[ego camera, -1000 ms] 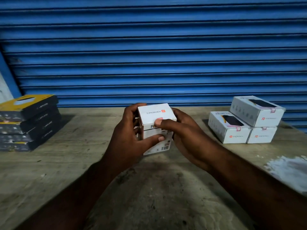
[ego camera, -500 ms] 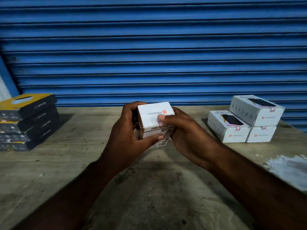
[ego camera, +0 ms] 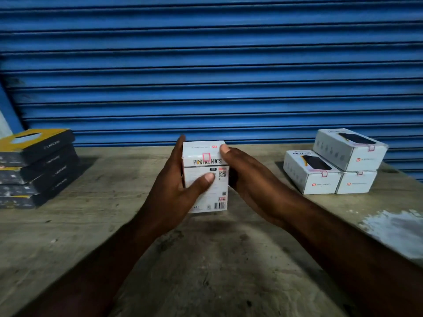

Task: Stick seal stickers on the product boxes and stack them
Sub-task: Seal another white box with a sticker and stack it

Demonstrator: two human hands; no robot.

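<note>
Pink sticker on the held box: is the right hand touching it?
Apart. Head view: the thumb of the right hand sits on the top edge of the box, with bare white card between it and the pink sticker.

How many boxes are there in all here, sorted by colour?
White boxes: 4. One held white box between the left hand and the right hand; three in the white pile at the right.
Black-and-yellow boxes: 4, in the dark stack at the left.
Total: 8.

Blue roller shutter (ego camera: 206,65) behind, worn wooden table (ego camera: 109,229), white smear (ego camera: 393,227) at right
</note>
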